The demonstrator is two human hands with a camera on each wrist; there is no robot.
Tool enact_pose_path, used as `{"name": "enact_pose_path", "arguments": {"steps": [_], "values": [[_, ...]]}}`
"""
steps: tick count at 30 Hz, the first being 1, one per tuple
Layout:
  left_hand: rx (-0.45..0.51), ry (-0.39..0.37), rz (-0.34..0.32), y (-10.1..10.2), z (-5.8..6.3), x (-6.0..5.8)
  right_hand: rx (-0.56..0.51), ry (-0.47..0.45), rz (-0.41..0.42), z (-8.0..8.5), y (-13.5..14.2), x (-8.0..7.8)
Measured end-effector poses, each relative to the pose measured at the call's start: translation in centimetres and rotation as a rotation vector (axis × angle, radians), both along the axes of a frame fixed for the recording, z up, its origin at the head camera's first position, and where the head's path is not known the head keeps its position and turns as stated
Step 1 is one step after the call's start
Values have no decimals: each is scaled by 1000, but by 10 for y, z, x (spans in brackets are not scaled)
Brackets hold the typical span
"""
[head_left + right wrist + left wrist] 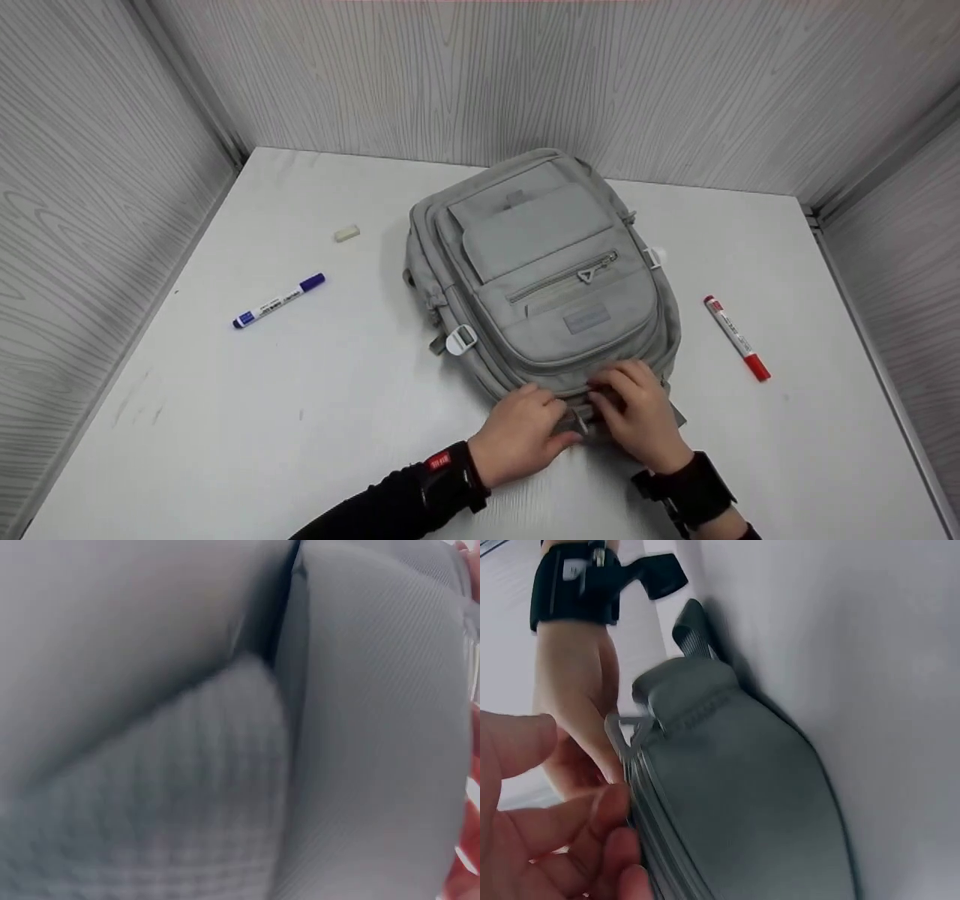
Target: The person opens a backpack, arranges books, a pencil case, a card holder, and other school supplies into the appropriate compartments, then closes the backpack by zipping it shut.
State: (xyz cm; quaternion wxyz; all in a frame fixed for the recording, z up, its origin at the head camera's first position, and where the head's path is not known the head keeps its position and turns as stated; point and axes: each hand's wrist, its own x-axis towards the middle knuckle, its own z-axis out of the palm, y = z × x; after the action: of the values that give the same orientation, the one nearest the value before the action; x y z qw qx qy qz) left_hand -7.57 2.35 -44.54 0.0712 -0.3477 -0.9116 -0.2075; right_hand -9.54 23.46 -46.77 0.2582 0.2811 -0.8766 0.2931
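Backpack (541,262): pale grey fabric, lying front panel up, slightly skewed, approx. mid-tabletop (217,427). Front: smooth flap (538,232) at far half; below it a slanted zip w/ triangular zip pull (586,277); small rect. patch (586,319) nearer the person. White round-edged buckle (461,340) on L side, second white buckle (655,258) on R. Piped seams curve round the panel; fabric soft, a bit rumpled at near end.

L hand (517,435): at near end, fingers bent, tips on zipped edge, thumb held off (L wrist view); can't tell if it grips. Triangular metal-look pull (616,739) at that edge, just beside L thumb. R hand (641,416): fingers curled, pinching bag's near edge beside L hand. R wrist view: mostly grey cloth, partly blurred.

Also on tabletop: blue-capped marker (278,301) + off-white block (346,233), L of bag; red-capped marker (737,337), R.
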Motion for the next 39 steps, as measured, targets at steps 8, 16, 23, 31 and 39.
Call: {"name": "enact_pose_path", "arguments": {"steps": [8, 16, 23, 31, 39], "values": [[131, 211, 86, -24, -4, -14, 92, 68, -109, 1, -25, 23], [147, 345, 67, -29, -8, -20, 151, 73, -200, -3, -42, 26], [122, 337, 41, -21, -15, -22, 142, 77, -147, -4, -43, 25], [76, 486, 38, -11, -24, -27, 124, 125, -91, -3, -39, 24], [67, 623, 27, -12, -28, -31, 126, 124, -115, 2, -22, 18]]}}
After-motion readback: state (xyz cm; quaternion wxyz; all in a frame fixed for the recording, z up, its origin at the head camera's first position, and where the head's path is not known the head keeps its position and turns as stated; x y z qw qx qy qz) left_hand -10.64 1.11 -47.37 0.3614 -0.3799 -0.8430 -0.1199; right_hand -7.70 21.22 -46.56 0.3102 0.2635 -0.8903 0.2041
